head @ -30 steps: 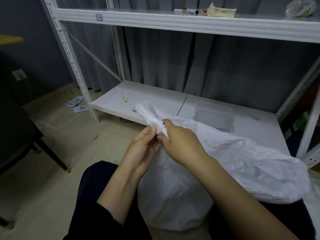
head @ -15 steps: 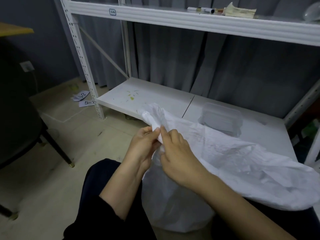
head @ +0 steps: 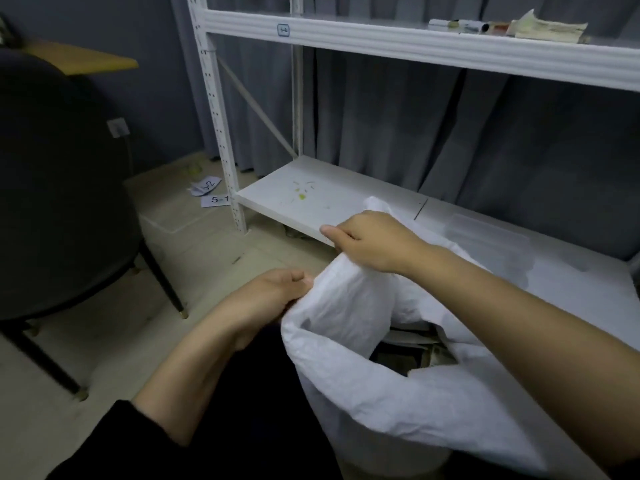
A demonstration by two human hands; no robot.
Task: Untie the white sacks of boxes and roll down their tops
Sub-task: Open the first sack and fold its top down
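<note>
The sack (head: 398,403) is stood on the floor between the knees, before the low shelf (head: 304,199), so both hands reach its mouth. The mouth is already untied and is held spread, likely to free the rim for rolling down; boxes (head: 415,351) are glimpsed inside. The far rim is gripped by the right hand (head: 370,242), fingers curled into the cloth. The near rim is pinched by the left hand (head: 273,292), fingers closed on its edge.
</note>
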